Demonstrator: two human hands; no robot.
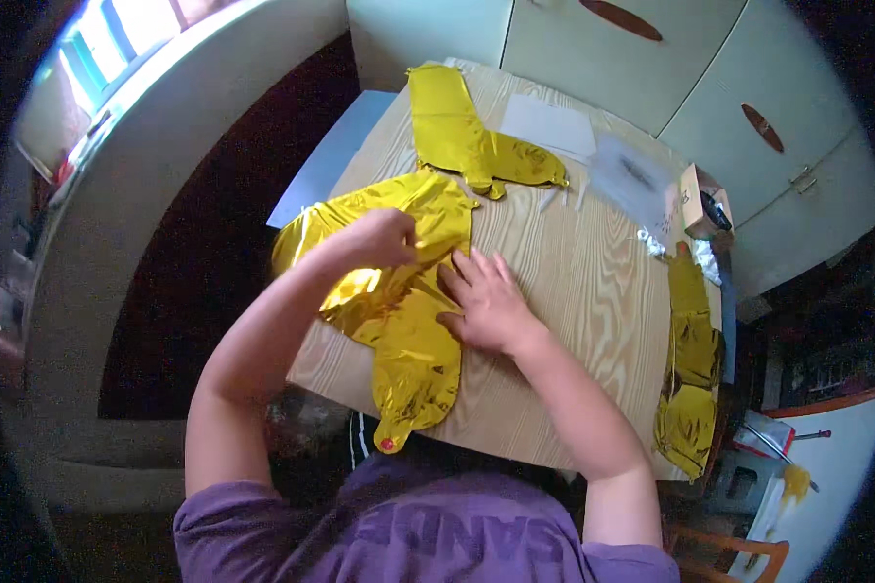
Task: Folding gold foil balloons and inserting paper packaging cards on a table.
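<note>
A large flat gold foil balloon (413, 345) lies across the left part of the table, its far left side draping over the edge and its rounded near end reaching the front edge, where a tab with a red spot shows. Over its middle, my left hand (384, 238) is closed with the fingers curled under; what they pinch, if anything, is hidden. My right hand (491, 301) rests flat, fingers spread, partly on the balloon's right edge and partly on the wood. Beyond them lies a second gold foil balloon (447, 121), bent at an angle and nearly touching the first.
More gold foil (692, 350) lies along the right edge of the wood-grain table (564, 389). At the far right are a small cardboard box (692, 204), crumpled white tissue (707, 262), a clear plastic sheet (627, 175) and white paper (546, 126). Pale cabinets (612, 68) stand behind.
</note>
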